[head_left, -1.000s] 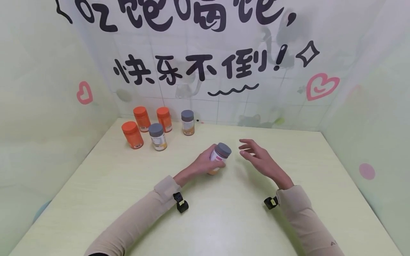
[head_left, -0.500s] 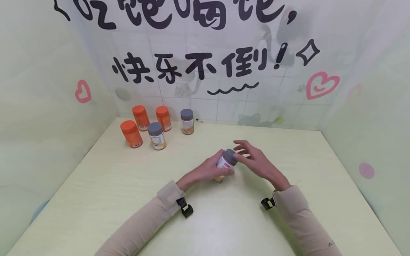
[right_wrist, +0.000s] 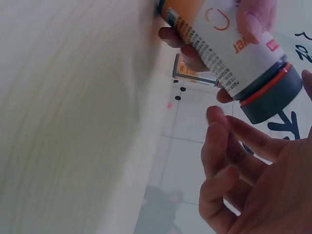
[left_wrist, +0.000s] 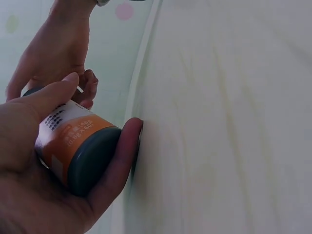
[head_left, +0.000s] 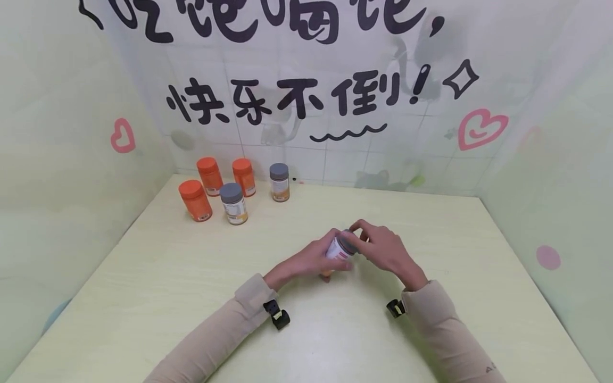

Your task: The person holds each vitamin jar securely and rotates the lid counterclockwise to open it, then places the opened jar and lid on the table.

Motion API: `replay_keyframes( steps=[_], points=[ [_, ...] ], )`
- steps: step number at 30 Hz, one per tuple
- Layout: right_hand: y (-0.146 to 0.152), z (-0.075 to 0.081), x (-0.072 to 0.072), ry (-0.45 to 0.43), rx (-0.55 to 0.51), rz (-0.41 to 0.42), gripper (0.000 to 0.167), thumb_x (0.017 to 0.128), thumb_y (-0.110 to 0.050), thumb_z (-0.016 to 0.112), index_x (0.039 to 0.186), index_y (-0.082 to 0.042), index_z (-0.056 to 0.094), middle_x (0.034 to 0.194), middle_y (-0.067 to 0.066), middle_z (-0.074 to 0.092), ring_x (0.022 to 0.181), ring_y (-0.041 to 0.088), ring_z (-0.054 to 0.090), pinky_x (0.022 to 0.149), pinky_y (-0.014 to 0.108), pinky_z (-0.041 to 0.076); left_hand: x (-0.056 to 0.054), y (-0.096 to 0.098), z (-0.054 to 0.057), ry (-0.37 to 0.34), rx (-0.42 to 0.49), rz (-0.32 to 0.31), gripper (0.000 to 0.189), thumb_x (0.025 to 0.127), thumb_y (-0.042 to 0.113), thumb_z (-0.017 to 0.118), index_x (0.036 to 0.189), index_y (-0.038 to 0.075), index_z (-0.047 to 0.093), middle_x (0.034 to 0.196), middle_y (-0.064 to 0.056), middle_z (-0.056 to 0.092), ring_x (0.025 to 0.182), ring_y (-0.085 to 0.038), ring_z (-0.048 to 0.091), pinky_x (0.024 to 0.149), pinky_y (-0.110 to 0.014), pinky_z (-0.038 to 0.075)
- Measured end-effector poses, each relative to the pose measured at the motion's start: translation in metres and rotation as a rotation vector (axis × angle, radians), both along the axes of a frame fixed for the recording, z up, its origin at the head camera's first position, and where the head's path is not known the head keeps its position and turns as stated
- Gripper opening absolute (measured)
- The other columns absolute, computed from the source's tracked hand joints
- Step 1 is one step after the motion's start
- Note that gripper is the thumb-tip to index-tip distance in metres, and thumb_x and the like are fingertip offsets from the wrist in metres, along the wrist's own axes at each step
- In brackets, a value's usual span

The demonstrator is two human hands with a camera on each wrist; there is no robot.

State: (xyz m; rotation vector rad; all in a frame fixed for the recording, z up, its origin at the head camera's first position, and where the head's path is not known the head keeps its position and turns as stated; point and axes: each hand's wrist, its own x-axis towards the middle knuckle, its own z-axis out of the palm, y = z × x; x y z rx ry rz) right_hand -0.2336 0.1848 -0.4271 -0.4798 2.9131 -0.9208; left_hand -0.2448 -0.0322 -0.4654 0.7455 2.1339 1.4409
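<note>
My left hand (head_left: 316, 256) grips a pill bottle (head_left: 338, 251) around its body, tilted with the grey cap up toward the right. White and orange show on its label, which carries small print, in the left wrist view. My right hand (head_left: 384, 248) is at the cap (right_wrist: 273, 95), its thumb on one side and its bent fingers curled around the other. In the right wrist view the fingertips sit right beside the cap's edge, and a red-orange ring shows under the cap. The left thumb lies along the label and one finger passes beneath the base.
Back left on the pale table (head_left: 306, 340) stand three orange bottles, one being the front orange bottle (head_left: 196, 201). Beside them are a grey-capped bottle (head_left: 234, 204) and another grey-capped bottle (head_left: 280, 183). A printed wall (head_left: 306, 133) closes the back, with side walls left and right.
My left hand has moved the bottle right and slightly nearer, tilting it more. My right hand has come left and down, its fingers closing in around the cap.
</note>
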Motion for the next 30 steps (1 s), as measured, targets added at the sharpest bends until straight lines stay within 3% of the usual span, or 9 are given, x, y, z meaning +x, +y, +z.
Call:
replay_keyframes(
  steps=[5,8,18,30],
  points=[
    [-0.005,-0.001,0.003,0.050,0.136,-0.075,0.058,0.097,-0.074,0.044,0.083,-0.021,0.065,0.067,-0.004,0.059,0.058,0.016,0.051,0.053,0.031,0.039,0.002,0.003,0.000,0.027,-0.004,-0.004,0.053,0.093,0.020,0.077,0.132,0.022,0.041,0.105,-0.010,0.063,0.072,-0.022,0.065,0.054,-0.035,0.060],
    [-0.006,-0.001,0.005,0.064,0.176,-0.108,0.062,0.095,-0.076,0.045,0.071,-0.020,0.056,0.059,-0.004,0.048,0.053,0.016,0.045,0.050,0.031,0.034,0.003,0.006,0.000,0.040,-0.011,-0.023,0.052,0.093,0.020,0.077,0.131,0.022,0.041,0.106,-0.010,0.063,0.076,-0.020,0.065,0.054,-0.035,0.060],
    [-0.011,-0.003,0.007,0.076,0.192,-0.177,0.073,0.091,-0.085,0.040,0.063,-0.019,0.052,0.055,-0.004,0.041,0.051,0.015,0.043,0.048,0.031,0.033,0.005,0.008,0.002,0.080,-0.044,-0.045,0.055,0.095,0.018,0.075,0.139,0.015,0.041,0.106,-0.010,0.062,0.076,-0.017,0.062,0.056,-0.032,0.058],
    [-0.009,-0.006,0.002,0.156,0.128,-0.094,0.057,0.097,-0.061,0.051,0.058,-0.020,0.043,0.053,-0.006,0.038,0.050,0.014,0.039,0.048,0.029,0.031,0.000,0.005,0.003,0.052,-0.018,-0.092,0.049,0.098,0.012,0.070,0.135,0.017,0.038,0.116,-0.013,0.061,0.087,-0.019,0.062,0.062,-0.033,0.061]
  ],
)
